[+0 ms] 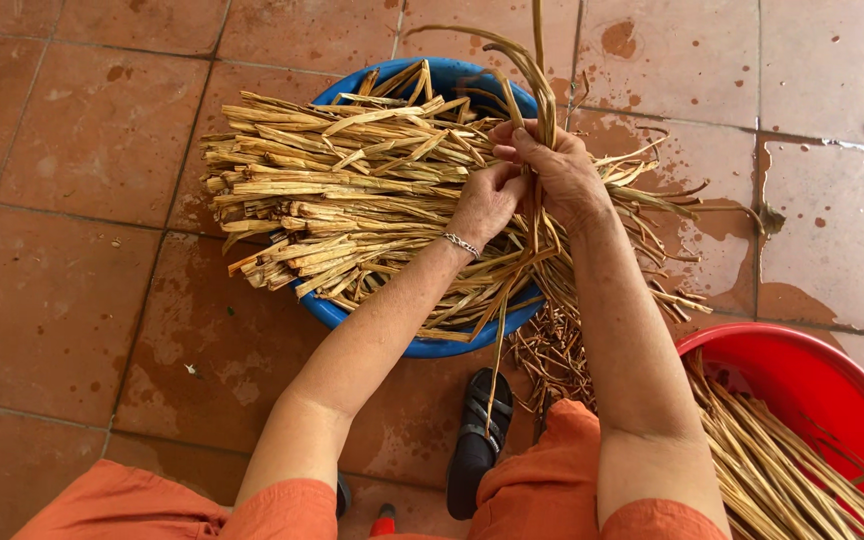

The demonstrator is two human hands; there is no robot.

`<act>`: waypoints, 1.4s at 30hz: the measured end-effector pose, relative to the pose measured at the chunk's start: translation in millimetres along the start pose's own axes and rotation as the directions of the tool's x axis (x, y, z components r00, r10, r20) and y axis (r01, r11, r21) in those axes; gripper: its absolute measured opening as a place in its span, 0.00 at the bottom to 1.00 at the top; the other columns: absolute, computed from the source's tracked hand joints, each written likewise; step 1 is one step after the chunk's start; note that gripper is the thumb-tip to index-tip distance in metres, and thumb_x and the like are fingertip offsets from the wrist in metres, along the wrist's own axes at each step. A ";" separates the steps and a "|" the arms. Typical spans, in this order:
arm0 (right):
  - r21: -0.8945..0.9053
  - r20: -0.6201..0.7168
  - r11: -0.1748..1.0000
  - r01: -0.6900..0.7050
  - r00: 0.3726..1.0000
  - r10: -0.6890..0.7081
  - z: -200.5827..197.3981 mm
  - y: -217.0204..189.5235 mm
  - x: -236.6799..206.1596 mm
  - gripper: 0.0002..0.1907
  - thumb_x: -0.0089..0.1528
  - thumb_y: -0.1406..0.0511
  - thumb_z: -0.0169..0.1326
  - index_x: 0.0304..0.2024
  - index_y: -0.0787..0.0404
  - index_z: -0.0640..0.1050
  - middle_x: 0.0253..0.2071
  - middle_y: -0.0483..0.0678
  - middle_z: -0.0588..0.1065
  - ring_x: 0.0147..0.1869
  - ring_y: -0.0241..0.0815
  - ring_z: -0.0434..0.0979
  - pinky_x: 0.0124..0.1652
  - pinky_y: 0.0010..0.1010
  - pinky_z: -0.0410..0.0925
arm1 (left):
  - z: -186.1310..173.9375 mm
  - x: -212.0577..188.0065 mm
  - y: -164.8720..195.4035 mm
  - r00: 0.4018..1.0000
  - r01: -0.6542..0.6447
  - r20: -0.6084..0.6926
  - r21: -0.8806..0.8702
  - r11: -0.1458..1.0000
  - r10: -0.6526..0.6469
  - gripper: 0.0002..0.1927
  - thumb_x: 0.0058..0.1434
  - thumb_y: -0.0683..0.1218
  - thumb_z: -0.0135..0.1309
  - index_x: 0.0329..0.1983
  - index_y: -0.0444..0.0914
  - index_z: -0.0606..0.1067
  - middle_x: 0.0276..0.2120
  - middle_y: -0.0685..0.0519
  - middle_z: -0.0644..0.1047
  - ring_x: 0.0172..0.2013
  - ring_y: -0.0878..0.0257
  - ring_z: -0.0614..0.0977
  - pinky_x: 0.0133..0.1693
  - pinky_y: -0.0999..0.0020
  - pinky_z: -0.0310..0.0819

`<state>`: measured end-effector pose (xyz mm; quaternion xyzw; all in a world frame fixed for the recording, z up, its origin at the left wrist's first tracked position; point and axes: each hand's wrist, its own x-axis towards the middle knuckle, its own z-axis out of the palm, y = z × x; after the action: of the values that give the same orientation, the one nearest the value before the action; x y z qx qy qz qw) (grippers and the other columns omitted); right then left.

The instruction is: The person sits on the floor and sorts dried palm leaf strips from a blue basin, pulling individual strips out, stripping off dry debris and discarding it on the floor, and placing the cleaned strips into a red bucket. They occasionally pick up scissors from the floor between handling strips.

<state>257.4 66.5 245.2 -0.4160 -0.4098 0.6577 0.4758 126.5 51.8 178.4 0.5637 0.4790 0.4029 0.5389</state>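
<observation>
Red basin (802, 370) & its stalks (782, 470): cut off, bottom-right edge.

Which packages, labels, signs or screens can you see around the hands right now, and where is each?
None in view: no package, label, sign or screen.
Left hand and right hand: together gripping dried stalks above the blue basin.
Blue basin: round, plain, on the tiled floor, heaped with stalks.
Red basin: round, plain, lower right, holding more stalks.
</observation>
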 end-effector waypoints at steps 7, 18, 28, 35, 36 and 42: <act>0.019 -0.127 1.000 0.009 0.992 -0.006 4.8 -7.4 -5.5 0.14 0.72 0.60 0.48 0.42 0.64 0.78 0.39 0.52 0.82 0.40 0.43 0.84 0.37 0.34 0.81 | -22.2 -5.1 18.1 0.982 0.187 0.026 -0.256 0.948 -0.187 0.13 0.68 0.48 0.45 0.38 0.38 0.78 0.19 0.57 0.73 0.19 0.69 0.75 0.23 0.70 0.75; 0.304 -0.570 0.945 0.119 0.818 0.081 -64.1 -2.3 15.1 0.11 0.70 0.66 0.50 0.42 0.70 0.78 0.20 0.41 0.67 0.17 0.29 0.56 0.16 0.23 0.53 | -5.3 -47.6 -16.7 0.922 0.213 0.359 -0.166 0.963 -0.143 0.20 0.69 0.49 0.38 0.24 0.37 0.72 0.15 0.54 0.73 0.12 0.69 0.70 0.13 0.71 0.65; 0.372 -0.785 0.876 0.308 0.608 0.119 -192.6 26.8 -12.7 0.11 0.69 0.68 0.46 0.40 0.69 0.78 0.17 0.40 0.62 0.15 0.31 0.52 0.15 0.26 0.48 | -41.3 -123.9 -40.3 0.840 0.385 0.445 -0.087 0.919 -0.310 0.17 0.66 0.46 0.42 0.21 0.38 0.70 0.15 0.56 0.70 0.15 0.71 0.68 0.18 0.73 0.62; 0.254 -0.913 0.878 0.405 0.400 0.080 -254.7 27.3 -58.9 0.08 0.70 0.69 0.46 0.43 0.68 0.75 0.18 0.43 0.65 0.17 0.32 0.57 0.17 0.27 0.52 | -88.8 -170.3 -50.0 0.764 0.503 0.468 -0.001 0.864 -0.445 0.16 0.64 0.46 0.42 0.20 0.37 0.69 0.17 0.55 0.71 0.17 0.70 0.70 0.20 0.72 0.68; 0.259 -0.906 0.871 0.418 0.417 0.070 -259.8 28.7 -61.9 0.09 0.71 0.69 0.46 0.43 0.69 0.76 0.18 0.43 0.64 0.17 0.32 0.55 0.17 0.28 0.52 | -92.5 -176.8 -52.9 0.767 0.500 0.469 -0.009 0.866 -0.438 0.17 0.64 0.46 0.42 0.19 0.37 0.69 0.17 0.55 0.71 0.17 0.70 0.71 0.20 0.72 0.68; 0.258 -0.895 0.852 0.456 0.445 0.032 -272.2 32.2 -66.3 0.12 0.70 0.69 0.41 0.41 0.68 0.76 0.17 0.40 0.59 0.16 0.31 0.53 0.17 0.27 0.48 | -107.0 -195.9 -71.6 0.783 0.467 0.478 -0.032 0.883 -0.397 0.15 0.63 0.43 0.42 0.21 0.36 0.71 0.19 0.55 0.73 0.19 0.70 0.72 0.22 0.72 0.69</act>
<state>516.7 34.6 139.0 -0.5082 0.0118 0.3605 0.7821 -27.3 -118.3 129.5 0.4755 0.4235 0.1583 0.7546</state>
